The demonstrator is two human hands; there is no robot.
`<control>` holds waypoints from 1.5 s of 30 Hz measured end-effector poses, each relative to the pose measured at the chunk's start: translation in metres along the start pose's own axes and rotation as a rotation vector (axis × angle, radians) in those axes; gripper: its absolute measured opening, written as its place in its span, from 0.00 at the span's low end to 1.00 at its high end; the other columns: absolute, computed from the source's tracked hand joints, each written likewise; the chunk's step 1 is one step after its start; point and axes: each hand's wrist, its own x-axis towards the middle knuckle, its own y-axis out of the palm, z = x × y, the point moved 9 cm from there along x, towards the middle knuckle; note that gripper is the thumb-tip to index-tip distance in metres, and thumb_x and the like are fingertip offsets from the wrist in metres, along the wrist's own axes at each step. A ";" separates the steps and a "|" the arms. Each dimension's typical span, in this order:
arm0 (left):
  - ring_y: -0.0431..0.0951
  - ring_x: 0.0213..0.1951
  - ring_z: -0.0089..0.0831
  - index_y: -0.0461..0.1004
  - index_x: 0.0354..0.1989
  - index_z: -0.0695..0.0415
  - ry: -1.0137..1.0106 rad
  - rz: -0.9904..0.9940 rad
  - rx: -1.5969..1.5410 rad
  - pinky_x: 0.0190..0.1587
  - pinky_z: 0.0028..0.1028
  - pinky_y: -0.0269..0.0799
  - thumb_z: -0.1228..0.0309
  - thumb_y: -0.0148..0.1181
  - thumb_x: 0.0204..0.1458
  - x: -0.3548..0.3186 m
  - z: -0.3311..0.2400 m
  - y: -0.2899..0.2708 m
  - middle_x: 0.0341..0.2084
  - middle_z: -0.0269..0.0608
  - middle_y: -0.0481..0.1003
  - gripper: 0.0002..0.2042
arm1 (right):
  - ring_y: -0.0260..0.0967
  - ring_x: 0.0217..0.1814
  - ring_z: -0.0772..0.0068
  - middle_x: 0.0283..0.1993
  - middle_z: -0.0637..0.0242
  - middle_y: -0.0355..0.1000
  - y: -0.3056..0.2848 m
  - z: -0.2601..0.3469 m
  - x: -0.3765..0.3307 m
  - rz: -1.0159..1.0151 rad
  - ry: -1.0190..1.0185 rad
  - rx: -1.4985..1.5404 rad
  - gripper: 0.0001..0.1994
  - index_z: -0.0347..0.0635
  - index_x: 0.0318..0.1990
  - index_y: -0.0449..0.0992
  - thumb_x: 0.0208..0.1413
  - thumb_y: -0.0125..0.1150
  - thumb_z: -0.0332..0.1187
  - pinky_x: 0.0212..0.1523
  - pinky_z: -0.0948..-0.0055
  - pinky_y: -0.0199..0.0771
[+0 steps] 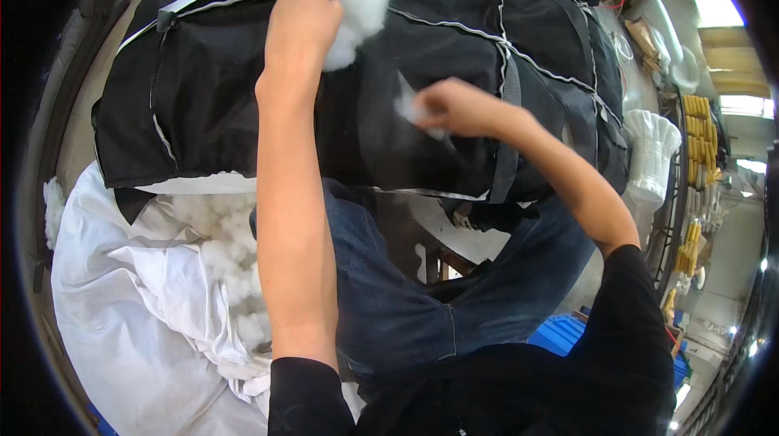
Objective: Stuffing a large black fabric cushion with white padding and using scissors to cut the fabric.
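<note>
My left hand (312,10) is closed on a fluffy clump of white fibre stuffing (362,14), held over the far part of a big black fabric cushion (219,71). Nearer to me and to the right, my right hand (462,109) pinches a small white tuft of stuffing (408,105), blurred by motion. Pale strings and straps cross the black cushion, gathering its cloth into sections. Its near edge reaches over my knees.
To my left an open white sack (105,290) holds more loose stuffing (231,261). A white wrapped bundle (649,156) stands at the right, beside a rack with yellow rolls (699,144). Something blue (556,334) lies below my right arm.
</note>
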 end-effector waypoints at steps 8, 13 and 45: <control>0.77 0.45 0.50 0.67 0.54 0.57 -0.081 0.405 0.068 0.49 0.37 0.70 0.73 0.54 0.48 -0.020 0.017 0.036 0.42 0.58 0.75 0.21 | 0.74 0.44 0.58 0.42 0.50 0.76 0.051 0.020 0.003 0.581 0.103 0.036 0.14 0.31 0.46 0.74 0.50 0.54 0.23 0.47 0.65 0.71; 0.78 0.44 0.48 0.66 0.56 0.56 -0.004 0.384 0.098 0.48 0.37 0.71 0.72 0.54 0.50 -0.015 0.017 0.040 0.44 0.57 0.76 0.22 | 0.70 0.47 0.69 0.44 0.57 0.74 -0.021 0.028 -0.013 0.246 0.132 0.091 0.16 0.36 0.49 0.73 0.54 0.59 0.32 0.48 0.71 0.70; 0.78 0.41 0.44 0.72 0.46 0.61 -0.011 0.588 -0.236 0.45 0.35 0.73 0.72 0.57 0.39 -0.019 -0.021 0.055 0.39 0.55 0.76 0.21 | 0.71 0.46 0.76 0.45 0.65 0.73 -0.074 0.025 -0.019 -0.724 -0.100 0.635 0.26 0.36 0.57 0.65 0.55 0.66 0.38 0.47 0.74 0.73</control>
